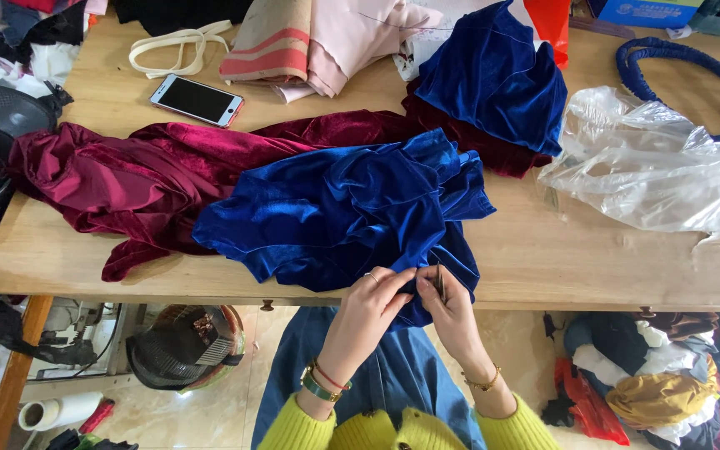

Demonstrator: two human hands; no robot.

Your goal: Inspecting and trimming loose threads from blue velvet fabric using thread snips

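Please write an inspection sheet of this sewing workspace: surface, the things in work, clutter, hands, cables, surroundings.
Surface: wooden table, mostly covered with fabric.
Things in work: blue velvet garment at the near edge, lying partly over a dark red velvet garment; a second blue velvet piece behind.
Clutter: smartphone, clear plastic bag, folded pink cloth, blue braided loop.
Hands: left hand pinches the blue garment's edge; right hand holds a small thin tool against it, kind unclear.
Cables: nothing seen.
Surroundings: tiled floor, pile of clothes right, black helmet left under the table.
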